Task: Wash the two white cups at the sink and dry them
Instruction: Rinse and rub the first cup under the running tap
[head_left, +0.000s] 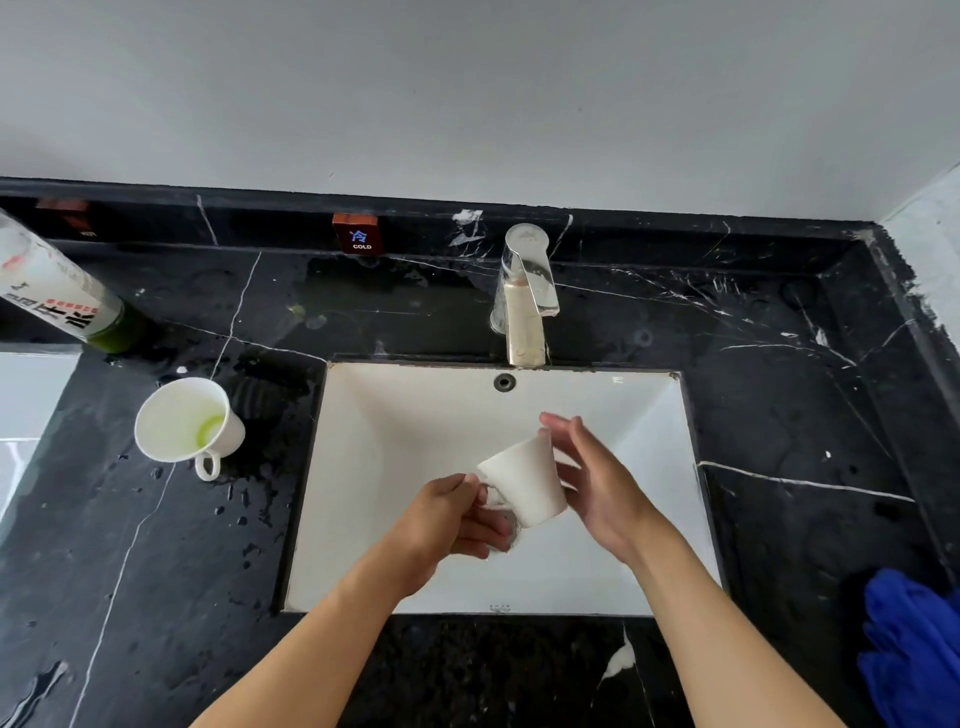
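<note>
— What do we see by the counter's left edge?
— A white ceramic cup (183, 419), upright, green residue inside.
— Over the white rectangular sink (363, 467)?
— Our left hand (451, 521) pinches a tilted plain white cup's (524, 480) handle; our right hand (597, 483), fingers straight, touches its side.

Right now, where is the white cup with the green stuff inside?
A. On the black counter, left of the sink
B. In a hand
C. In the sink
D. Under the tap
A: the white cup with green residue stands on the black marble counter, left of the white sink, with no hand on it.
</note>
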